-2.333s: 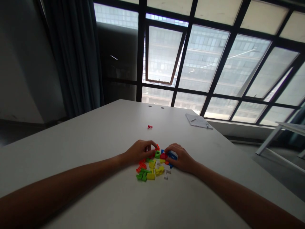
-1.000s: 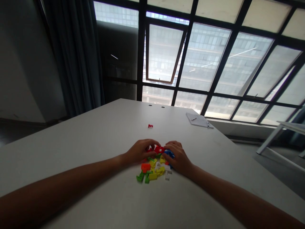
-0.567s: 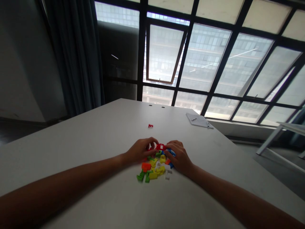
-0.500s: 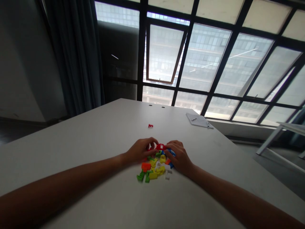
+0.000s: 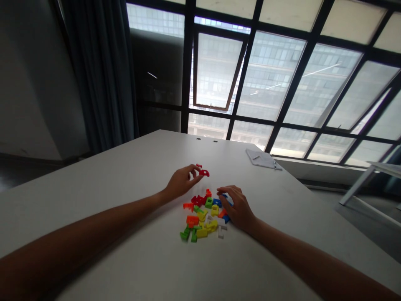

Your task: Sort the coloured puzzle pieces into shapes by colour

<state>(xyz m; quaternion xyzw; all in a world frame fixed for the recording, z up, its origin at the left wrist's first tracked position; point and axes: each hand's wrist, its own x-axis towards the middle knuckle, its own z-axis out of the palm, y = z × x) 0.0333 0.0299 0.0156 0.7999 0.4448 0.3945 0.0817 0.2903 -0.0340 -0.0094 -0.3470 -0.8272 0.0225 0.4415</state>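
Between the thumb and fingertips of my left hand (image 5: 182, 180) is a red plastic block (image 5: 204, 172), held beyond the pile. Another small red block (image 5: 199, 166) shows just behind those fingers, on the table. My right hand (image 5: 237, 205) hovers at the pile's right side, fingers apart and curved, partly covering some blue blocks (image 5: 217, 202). In the pile lie red blocks (image 5: 198, 200), a green block (image 5: 209, 203), yellow blocks (image 5: 211, 226), orange blocks (image 5: 192, 220) and white blocks (image 5: 221, 232). Whether my right fingers touch a blue block I cannot tell.
The pile rests on a long white table (image 5: 131, 167). Sheets of paper (image 5: 261, 159) with pens lie at its far right. Two dark round table fittings sit near the far edge. Beyond stand large windows, a dark curtain (image 5: 103, 75) and, at right, another white table (image 5: 385, 168).
My left hand has lifted the red block off the pile's far end and carried it forward and left. The right hand has let go of that block and stays by the pile.
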